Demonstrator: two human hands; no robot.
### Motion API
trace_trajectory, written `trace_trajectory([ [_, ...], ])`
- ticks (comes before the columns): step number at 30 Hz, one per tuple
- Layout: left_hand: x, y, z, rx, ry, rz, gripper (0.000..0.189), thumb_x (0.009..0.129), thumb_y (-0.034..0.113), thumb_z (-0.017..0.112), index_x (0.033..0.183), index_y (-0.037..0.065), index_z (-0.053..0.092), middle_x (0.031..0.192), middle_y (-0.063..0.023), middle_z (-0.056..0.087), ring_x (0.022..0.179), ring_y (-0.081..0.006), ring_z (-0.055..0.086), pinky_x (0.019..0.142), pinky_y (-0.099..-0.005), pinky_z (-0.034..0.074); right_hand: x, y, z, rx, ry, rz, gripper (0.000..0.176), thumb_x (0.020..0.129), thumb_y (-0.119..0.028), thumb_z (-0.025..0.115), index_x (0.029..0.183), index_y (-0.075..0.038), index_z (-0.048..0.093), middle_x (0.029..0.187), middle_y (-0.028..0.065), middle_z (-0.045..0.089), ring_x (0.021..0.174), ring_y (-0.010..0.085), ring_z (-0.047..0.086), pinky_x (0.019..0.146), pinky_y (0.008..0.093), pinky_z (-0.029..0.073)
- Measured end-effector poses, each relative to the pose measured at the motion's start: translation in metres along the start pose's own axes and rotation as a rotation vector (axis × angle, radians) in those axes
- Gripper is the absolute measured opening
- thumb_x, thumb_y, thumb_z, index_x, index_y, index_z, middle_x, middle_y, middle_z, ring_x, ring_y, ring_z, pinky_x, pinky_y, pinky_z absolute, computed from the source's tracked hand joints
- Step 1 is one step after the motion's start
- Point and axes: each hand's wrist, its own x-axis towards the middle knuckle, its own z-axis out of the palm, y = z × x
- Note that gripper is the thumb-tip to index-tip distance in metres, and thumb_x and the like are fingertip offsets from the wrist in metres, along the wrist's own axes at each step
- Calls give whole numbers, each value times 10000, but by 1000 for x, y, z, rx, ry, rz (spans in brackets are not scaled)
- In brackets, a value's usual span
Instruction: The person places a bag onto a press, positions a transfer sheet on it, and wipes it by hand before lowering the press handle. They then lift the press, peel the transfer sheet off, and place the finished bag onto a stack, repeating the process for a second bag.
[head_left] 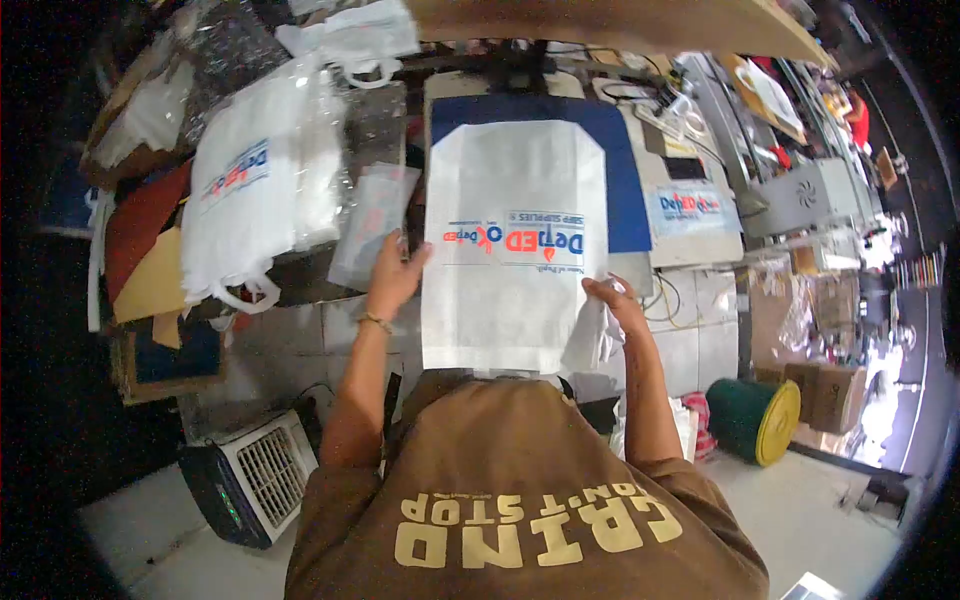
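A flat white printed bag (515,190) with "DepED" lettering in red and blue lies in front of me on a blue board (628,190). Its near end hangs over toward my lap. My left hand (393,280) is at the bag's left edge, thumb and fingers apart, with a smaller white printed packet (365,220) just behind it. At the right edge, my right hand (618,303) has its fingers curled around a crumpled white cloth (592,338), fingertips against the bag.
Stacked white handled bags (240,190) in clear plastic lie to the left. On the right are a dark phone (685,168), a printed strip (690,210) and a grey machine (805,195). A fan-like unit (255,475) and a green bin (745,420) stand on the floor.
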Motion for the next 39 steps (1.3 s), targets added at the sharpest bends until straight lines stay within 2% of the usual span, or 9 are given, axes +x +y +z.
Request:
trace_trajectory([
  [1, 3, 0, 7, -301, -97, -226, 513, 918, 295, 772, 1255, -57, 611, 1080, -138, 719, 947, -235, 680, 850, -354, 544, -5, -3, -4, -21, -10, -28, 728, 848, -360, 820, 1375, 62, 549, 1113, 108, 750, 1119, 172, 645, 1116, 332, 381],
  [4, 0, 18, 5, -248, -182, -228, 420, 907, 271, 795, 1138, -56, 669, 928, -57, 722, 795, -134, 659, 707, -274, 529, -13, -5, -5, -45, 146, 10, 874, 798, -412, 866, 1417, 84, 497, 1156, 181, 711, 1074, 234, 665, 925, 338, 524],
  [8, -6, 21, 20, -195, -77, -132, 349, 872, 239, 826, 1053, -32, 702, 870, -53, 719, 755, -130, 658, 673, -273, 522, -25, -15, 1, -90, 175, -33, 823, 801, -412, 859, 1373, 92, 546, 1140, 182, 716, 1047, 231, 680, 925, 327, 519],
  [13, -3, -6, 36, -138, 42, -24, 382, 827, 228, 861, 1066, -14, 687, 832, -59, 702, 738, -138, 653, 681, -283, 527, -21, -14, -4, -281, 206, -87, 457, 837, -349, 814, 1016, 64, 732, 928, 140, 744, 859, 200, 670, 822, 335, 513],
  [23, -8, 22, 37, -106, 137, -15, 380, 835, 201, 844, 1095, -8, 661, 819, -54, 696, 691, -130, 641, 644, -276, 518, -31, -36, -6, -398, 175, -124, 382, 840, -362, 796, 819, 4, 689, 748, 108, 689, 726, 177, 604, 716, 340, 480],
  [25, -9, 31, 42, -128, 144, 19, 358, 834, 185, 843, 1071, -7, 655, 806, -47, 688, 664, -124, 626, 634, -277, 514, -33, -40, -7, -318, 219, -220, 357, 860, -279, 806, 709, -32, 598, 649, -26, 540, 621, 87, 463, 581, 299, 382],
  [29, -4, 40, 49, -164, 154, 55, 340, 828, 174, 848, 1042, -1, 649, 796, -41, 680, 652, -118, 612, 633, -275, 512, -17, -41, -17, -315, 235, -188, 335, 864, -279, 804, 730, -27, 628, 658, -13, 573, 629, 92, 481, 591, 297, 395],
  [31, -1, 41, 53, -70, 158, 55, 316, 830, 167, 849, 1015, 6, 650, 796, -39, 679, 649, -119, 606, 631, -272, 511, -9, -38, -22, -285, 211, -211, 390, 835, -362, 805, 853, 14, 702, 773, 131, 715, 697, 193, 642, 669, 352, 495],
  [39, 11, 48, 59, -32, 150, 101, 290, 828, 172, 850, 982, 21, 656, 809, -50, 677, 693, -138, 615, 664, -297, 521, -2, -65, -26, -424, 303, -234, 391, 821, -361, 818, 888, 12, 721, 752, 142, 719, 662, 196, 646, 652, 353, 504],
])
